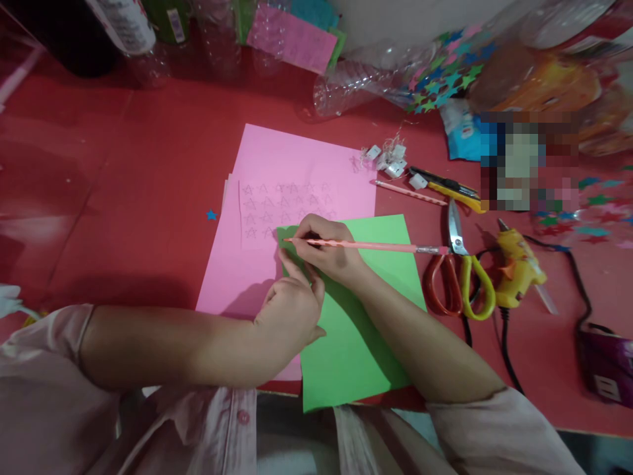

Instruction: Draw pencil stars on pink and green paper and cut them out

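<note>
My right hand (329,247) is closed round a pink pencil (386,247), its tip at the upper left corner of a green sheet (341,363). My left hand (293,303) rests on the paper just below, its index finger stretched toward the pencil tip and its thumb apart, holding nothing. The green sheet lies partly over a larger pink sheet (232,264). Rows of small pencilled stars (281,202) show on the pink paper above my hands.
To the right lie scissors (455,244), a yellow glue gun (517,267) with a cord, a cutter (445,188), a second pencil (410,192) and white tags (394,166). Plastic bottles (346,86) and paper stars stand or lie behind. A blue star (211,215) is at left.
</note>
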`<state>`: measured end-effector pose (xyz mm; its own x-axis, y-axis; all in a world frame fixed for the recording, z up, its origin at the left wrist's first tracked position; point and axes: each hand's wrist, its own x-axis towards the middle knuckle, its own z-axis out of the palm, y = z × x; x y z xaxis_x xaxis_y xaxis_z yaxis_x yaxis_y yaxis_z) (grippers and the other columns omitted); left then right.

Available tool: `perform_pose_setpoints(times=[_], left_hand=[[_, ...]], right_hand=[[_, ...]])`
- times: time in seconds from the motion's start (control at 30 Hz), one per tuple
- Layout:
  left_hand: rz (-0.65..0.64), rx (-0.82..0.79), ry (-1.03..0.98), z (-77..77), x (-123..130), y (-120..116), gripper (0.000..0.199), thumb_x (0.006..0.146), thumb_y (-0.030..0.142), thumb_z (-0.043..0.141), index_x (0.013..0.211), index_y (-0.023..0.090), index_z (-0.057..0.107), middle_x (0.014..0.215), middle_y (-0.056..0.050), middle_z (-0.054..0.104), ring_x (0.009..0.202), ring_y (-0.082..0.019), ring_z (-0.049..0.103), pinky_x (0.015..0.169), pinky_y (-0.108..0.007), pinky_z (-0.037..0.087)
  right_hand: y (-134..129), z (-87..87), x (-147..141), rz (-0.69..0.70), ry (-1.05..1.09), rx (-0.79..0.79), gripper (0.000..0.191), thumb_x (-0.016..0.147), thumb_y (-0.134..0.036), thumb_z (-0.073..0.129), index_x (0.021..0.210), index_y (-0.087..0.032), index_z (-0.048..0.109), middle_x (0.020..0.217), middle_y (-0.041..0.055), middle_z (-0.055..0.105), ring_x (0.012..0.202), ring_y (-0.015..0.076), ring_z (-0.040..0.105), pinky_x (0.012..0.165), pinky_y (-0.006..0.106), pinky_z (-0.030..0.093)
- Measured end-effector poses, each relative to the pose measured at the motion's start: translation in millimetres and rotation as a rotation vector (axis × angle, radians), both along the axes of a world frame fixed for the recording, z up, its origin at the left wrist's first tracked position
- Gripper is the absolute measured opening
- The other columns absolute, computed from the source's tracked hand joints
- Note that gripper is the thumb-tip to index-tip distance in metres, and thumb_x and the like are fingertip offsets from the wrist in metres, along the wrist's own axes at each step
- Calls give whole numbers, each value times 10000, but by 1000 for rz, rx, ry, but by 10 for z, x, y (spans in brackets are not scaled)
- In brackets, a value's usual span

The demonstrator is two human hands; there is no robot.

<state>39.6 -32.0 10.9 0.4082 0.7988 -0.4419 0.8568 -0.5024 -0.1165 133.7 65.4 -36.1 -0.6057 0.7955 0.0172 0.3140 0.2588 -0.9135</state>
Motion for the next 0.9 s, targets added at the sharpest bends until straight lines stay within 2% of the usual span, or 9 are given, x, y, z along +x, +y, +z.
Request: perform_pose_setpoints(times=[0.27, 0.5, 0.73, 0.9], left_hand=[[19, 7, -24, -9, 1, -12, 857, 869, 659, 519, 1439, 24, 438, 1302, -410, 514, 464, -143, 589, 398, -234, 282], [-10, 123, -2, -75, -9, -57, 923, 853, 710, 484, 1392, -38, 463, 1234, -421, 560, 432, -134, 550, 392, -240, 263], [-5, 111, -6, -60, -6, -45, 891, 847, 709, 494, 1388, 2, 485, 1211, -409, 585, 437, -133, 556, 402, -229, 273], [-22, 142, 18, -62, -9, -54, 932, 849, 717, 479, 1377, -53, 474, 1211, -437, 564, 437, -132, 558, 405, -235, 293]], right_hand=[[9, -53, -25, -75, 4, 64, 143, 805, -180, 552, 683, -204, 481, 596, -54, 495, 539, 75, 392, 521, 234, 313], [20, -45, -37, -90, 19, 74, 141, 810, -189, 552, 688, -204, 483, 600, -53, 489, 547, 79, 402, 533, 236, 328], [25, -60, -44, -100, -5, 76, 146, 809, -195, 552, 684, -206, 476, 593, -55, 482, 547, 80, 396, 531, 238, 320], [22, -51, -41, -101, -26, 85, 164, 781, -164, 555, 657, -208, 457, 571, -61, 462, 527, 75, 375, 507, 240, 288]])
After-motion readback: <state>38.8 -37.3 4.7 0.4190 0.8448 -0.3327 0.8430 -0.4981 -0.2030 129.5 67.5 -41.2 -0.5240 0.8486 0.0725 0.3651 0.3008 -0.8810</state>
